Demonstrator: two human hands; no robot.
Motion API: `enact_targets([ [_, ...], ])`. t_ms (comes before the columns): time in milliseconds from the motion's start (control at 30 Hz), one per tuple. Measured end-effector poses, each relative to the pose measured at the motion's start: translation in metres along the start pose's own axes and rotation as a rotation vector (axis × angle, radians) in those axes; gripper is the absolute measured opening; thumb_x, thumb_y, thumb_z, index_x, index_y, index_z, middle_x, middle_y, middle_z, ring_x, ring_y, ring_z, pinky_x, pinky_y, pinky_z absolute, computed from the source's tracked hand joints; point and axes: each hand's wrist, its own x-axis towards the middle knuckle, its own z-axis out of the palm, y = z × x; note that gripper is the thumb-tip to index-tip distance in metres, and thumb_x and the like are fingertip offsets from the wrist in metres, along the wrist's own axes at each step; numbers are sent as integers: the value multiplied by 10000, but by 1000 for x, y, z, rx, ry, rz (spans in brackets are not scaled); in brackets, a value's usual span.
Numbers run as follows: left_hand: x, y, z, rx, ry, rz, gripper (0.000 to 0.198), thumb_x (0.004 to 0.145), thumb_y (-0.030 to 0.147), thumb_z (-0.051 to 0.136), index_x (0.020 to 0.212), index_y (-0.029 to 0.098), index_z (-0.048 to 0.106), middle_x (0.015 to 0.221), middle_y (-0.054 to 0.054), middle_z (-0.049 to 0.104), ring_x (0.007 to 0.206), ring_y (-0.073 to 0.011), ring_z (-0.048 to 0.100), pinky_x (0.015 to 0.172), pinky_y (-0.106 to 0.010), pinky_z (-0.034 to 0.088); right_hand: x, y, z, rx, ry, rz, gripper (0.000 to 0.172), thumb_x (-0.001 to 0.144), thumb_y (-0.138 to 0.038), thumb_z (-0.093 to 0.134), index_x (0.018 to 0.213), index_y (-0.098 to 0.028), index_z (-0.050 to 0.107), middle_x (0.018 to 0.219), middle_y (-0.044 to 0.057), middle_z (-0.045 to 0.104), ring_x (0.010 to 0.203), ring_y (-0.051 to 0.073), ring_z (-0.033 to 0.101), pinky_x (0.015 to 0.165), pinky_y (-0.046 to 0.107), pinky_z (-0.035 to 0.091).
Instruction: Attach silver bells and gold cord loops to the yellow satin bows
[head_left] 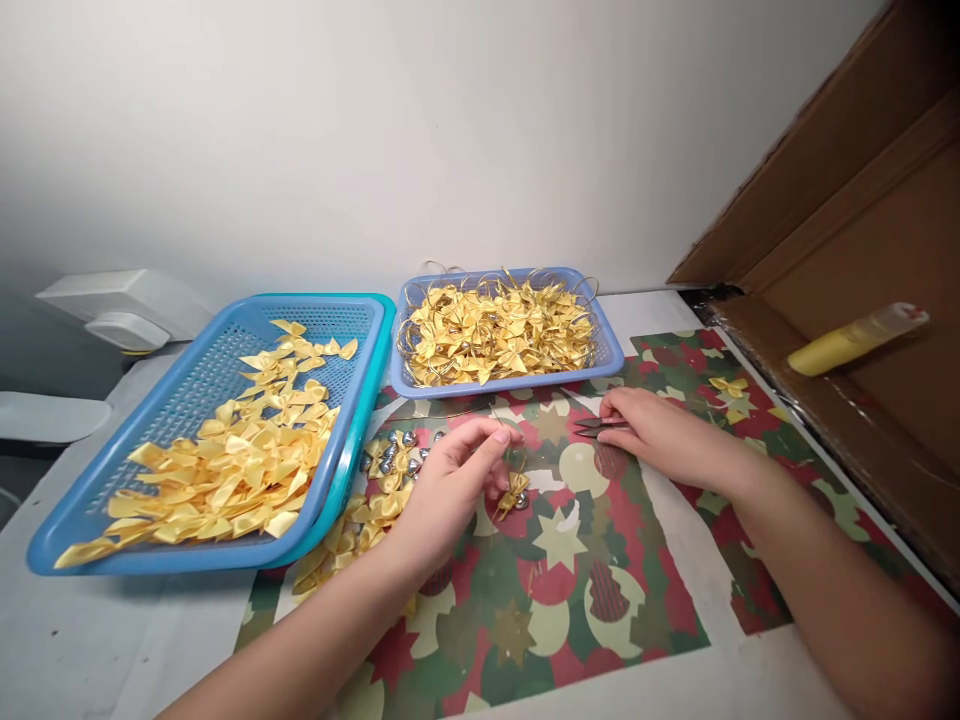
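Right now, your left hand (461, 462) is closing narrowly, thumb against fingers, and seems to be pinching a thin gold-coloured cord (523, 463). A small yellow satin ribbon bow with a silver bell (515, 494) is sitting just below those fingertips, joined to the cord; whether it is hanging or resting on the surface, you cannot tell from here. Your right hand (651, 432) is holding a dark metal hand tool with two slender tips (596, 427), and its tips are standing slightly apart, pointing towards your left hand without touching it.

Beneath both hands, a red, green and cream patterned sheet (574, 625) is covering part of the white tabletop (172, 640). Just beyond your left wrist, a cluster of yellow bows with silver bells (394, 460) is lying on the sheet, partly hidden by your forearm. To the left, a tilted blue plastic basket (202, 375) is leaning over a teal plastic basket (385, 345) and holding plain yellow ribbon bows (240, 470). Ahead, a periwinkle plastic basket (517, 385) is holding a heap of yellow bows with gold loops (495, 335). One loose yellow bow (729, 387) is lying on the sheet beyond your right hand.
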Motion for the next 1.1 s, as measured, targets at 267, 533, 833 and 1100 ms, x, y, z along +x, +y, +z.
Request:
enact_targets([
  [267,-1,0,0,-66,67,-66,235,762,405,723,789,172,723,692,25,558,516,-43,372,467,-152,321,-7,-52,13,289,229,-265,111,840,-277,653,911,-196,625,988,45,646,930,206,569,824,347,449],
  [533,-8,3,5,124,41,71,230,803,399,689,748,183,744,773,-25,630,696,-128,537,598,-207,430,-17,-89,40,1173,62,-107,154,834,-306,611,770,-169,636,746,7,641,700,127,569,662,259,471],
  [833,-9,-3,5,10,57,21,259,804,452,684,818,198,734,681,18,551,586,-72,428,535,-169,381,-22,-86,32,875,-44,-221,179,865,-230,568,702,-171,612,716,-6,637,660,110,554,628,236,401],
  [1100,-9,-5,4,-73,92,-99,344,718,483,752,853,167,728,569,56,376,519,-65,299,456,-155,303,-11,-58,16,171,484,-400,76,823,-179,627,752,-183,652,767,31,690,754,176,605,776,336,409],
])
